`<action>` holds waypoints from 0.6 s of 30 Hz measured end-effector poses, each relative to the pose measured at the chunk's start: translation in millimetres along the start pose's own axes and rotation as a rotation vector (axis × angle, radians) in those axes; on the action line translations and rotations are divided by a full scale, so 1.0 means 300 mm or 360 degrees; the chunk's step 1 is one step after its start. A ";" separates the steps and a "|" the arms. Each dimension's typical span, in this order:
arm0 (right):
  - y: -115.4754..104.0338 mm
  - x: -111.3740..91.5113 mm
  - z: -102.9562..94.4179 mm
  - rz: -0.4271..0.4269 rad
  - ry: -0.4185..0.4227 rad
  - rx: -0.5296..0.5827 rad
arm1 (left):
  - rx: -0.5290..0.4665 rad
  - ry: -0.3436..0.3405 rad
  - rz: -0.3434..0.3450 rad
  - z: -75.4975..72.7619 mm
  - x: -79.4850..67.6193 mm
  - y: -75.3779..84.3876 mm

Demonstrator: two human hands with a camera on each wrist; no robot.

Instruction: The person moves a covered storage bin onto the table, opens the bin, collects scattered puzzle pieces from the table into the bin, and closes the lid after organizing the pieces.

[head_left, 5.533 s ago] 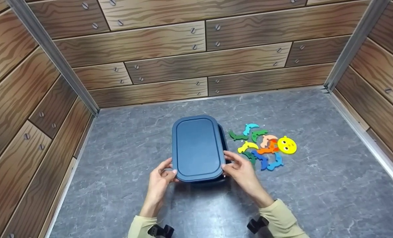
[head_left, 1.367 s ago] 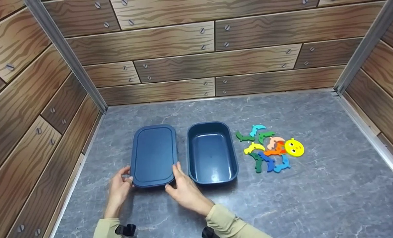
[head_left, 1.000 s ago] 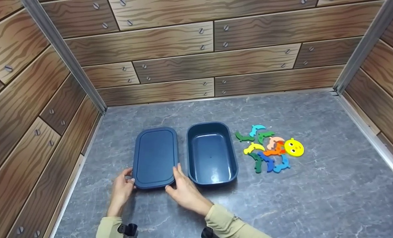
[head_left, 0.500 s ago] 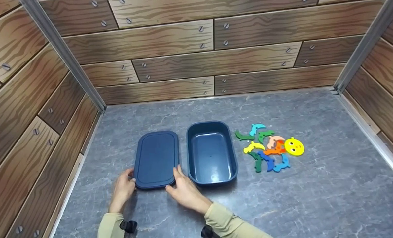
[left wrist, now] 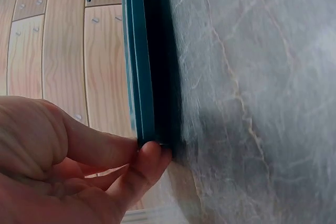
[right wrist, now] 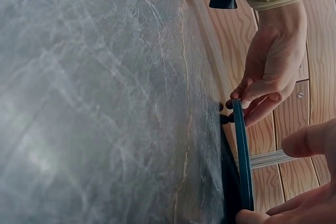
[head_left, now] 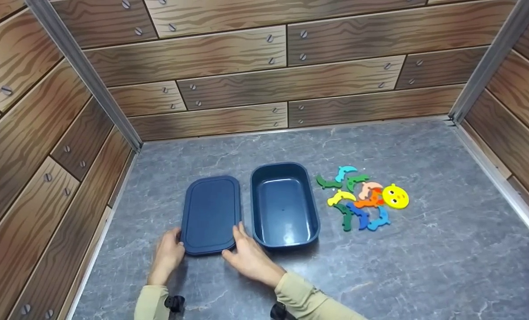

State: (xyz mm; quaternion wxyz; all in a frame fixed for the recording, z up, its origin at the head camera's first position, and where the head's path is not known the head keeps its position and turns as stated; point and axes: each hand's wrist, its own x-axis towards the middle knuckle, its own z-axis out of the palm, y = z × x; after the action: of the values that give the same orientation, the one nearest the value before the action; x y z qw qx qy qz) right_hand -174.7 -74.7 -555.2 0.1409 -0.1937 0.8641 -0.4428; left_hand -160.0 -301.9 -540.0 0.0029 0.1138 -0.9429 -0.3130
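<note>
In the head view a dark blue lid [head_left: 211,213] lies beside the matching box [head_left: 284,209], which stands uncovered with a bare floor inside. My left hand [head_left: 167,255] pinches the lid's near left corner; the left wrist view shows thumb and fingertip meeting at that corner, with a dark strip beneath the rim. My right hand [head_left: 251,258] touches the near right corner, fingers fairly straight along the side and thumb by the near edge. In the right wrist view its thumb stands away from the lid's edge [right wrist: 242,156]. The fingers under the lid are hidden.
Right of the box lie several curved, colourful puzzle pieces [head_left: 358,215] in a loose group. A round yellow face piece [head_left: 395,196] is at their right end. Wood-patterned walls [head_left: 229,95] bound the grey marbled table [head_left: 429,258] at the back and sides.
The lid has come off the box and moved left. Over the last second it has settled lower and slightly nearer; my left hand has shifted slightly right. The puzzle pieces stay put.
</note>
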 end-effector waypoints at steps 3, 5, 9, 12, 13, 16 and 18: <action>-0.001 -0.002 0.001 -0.0019 0.0003 -0.0004 | 0.0015 -0.0016 -0.0064 0.001 -0.006 0.008; -0.002 -0.002 0.001 -0.0025 0.0010 -0.0007 | 0.0017 -0.0013 -0.0091 0.002 -0.010 0.013; 0.001 -0.002 0.005 -0.0015 0.0003 -0.0013 | 0.0010 0.0050 -0.0063 0.007 -0.023 0.016; 0.003 -0.003 0.005 -0.0005 -0.0011 -0.0020 | 0.0026 0.0112 0.0004 0.010 -0.030 0.014; 0.003 -0.003 0.005 -0.0003 -0.0015 -0.0025 | 0.0038 0.0119 0.0018 0.012 -0.032 0.013; 0.003 -0.005 0.002 0.0007 -0.0034 -0.0045 | 0.0077 0.0117 0.0044 0.015 -0.035 0.012; 0.002 -0.006 0.000 0.0021 -0.0052 -0.0051 | 0.0108 0.0111 0.0053 0.017 -0.037 0.010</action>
State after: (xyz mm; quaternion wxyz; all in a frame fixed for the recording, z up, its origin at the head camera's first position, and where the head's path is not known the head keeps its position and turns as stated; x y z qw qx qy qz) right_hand -173.2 -73.7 -555.7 0.1548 -0.1973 0.8699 -0.4247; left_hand -150.2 -294.0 -541.7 0.0371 0.1089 -0.9541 -0.2765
